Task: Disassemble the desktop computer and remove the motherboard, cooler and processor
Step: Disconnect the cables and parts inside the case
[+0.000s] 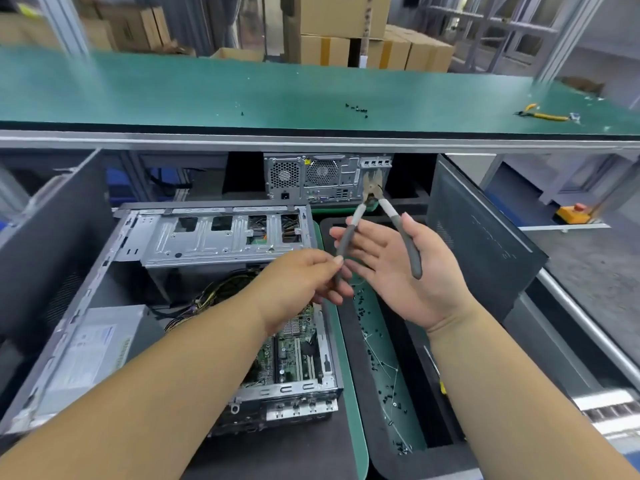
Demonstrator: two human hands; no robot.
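Note:
An open desktop case lies on its side in front of me, with the green motherboard exposed at the bottom right and a grey power supply at the left. Bundled cables run between them. I hold grey-handled pliers above the case's right edge, jaws pointing away and handles spread apart. My left hand pinches the left handle. My right hand is spread, palm up, with the right handle lying against its thumb side. The cooler and processor are hidden from me.
A dark tray to the right holds several loose black screws and thin wires. A removed side panel leans at the right. A second computer stands behind, under the green bench, which carries screws and yellow cutters.

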